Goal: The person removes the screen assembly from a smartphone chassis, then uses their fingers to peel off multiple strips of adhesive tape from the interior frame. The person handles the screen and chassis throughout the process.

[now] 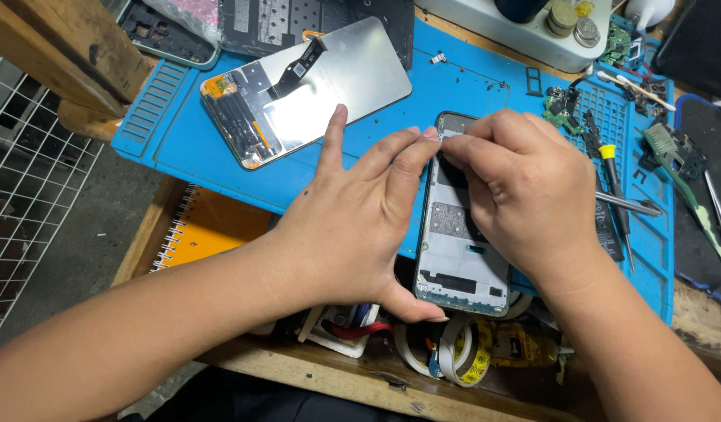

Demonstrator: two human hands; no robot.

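I log 1 opened phone frame [460, 250], back up, on the blue repair mat [189, 148]. My left hand [353, 219] steadies its left edge, thumb under the bottom corner, fingers spread, 2 fingertips at the top. My right hand [517, 187] rests on the frame, fingertips pressed together at its upper end; what they pinch I cannot tell. Detached screen [314, 86] lies upper left, flex cable up. Orange spiral notebook [204, 230], tape rolls [462, 355], yellow-tipped screwdriver [614, 187] nearby
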